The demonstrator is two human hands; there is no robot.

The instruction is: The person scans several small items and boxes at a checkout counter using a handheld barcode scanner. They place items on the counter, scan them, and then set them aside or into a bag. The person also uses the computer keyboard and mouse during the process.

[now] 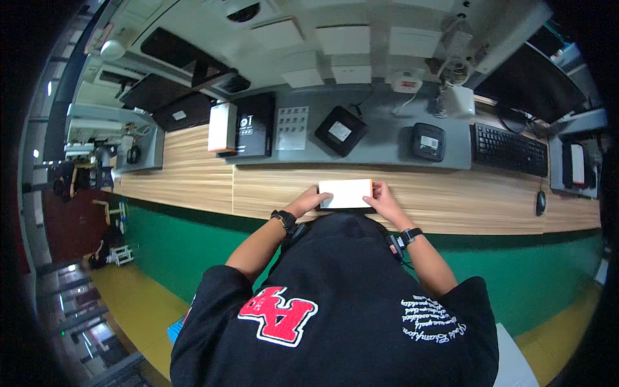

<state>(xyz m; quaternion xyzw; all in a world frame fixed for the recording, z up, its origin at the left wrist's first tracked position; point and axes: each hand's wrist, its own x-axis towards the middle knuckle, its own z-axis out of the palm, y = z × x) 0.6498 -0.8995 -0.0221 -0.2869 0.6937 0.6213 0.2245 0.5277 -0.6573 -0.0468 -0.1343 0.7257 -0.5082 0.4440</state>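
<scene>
Both of my hands hold a white box with an orange edge (345,194) at the front edge of the wood-grain table (275,186). My left hand (309,199) grips its left end with the thumb on top. At the orange right end, my right hand (383,199) holds it, thumb on the near corner. A dark edge shows just below the box; what it belongs to is unclear. Beyond the hands, a black square device with a white label (341,131) and a smaller black labelled device (428,141) lie on a grey mat or shelf (377,155).
At the back left, a white box (222,126) lies on a black box (256,126) beside a printed sheet (292,128). A black keyboard (510,147) and mouse (540,203) are at the right. A white device with cables (459,102) stands at the back. Other people are far left.
</scene>
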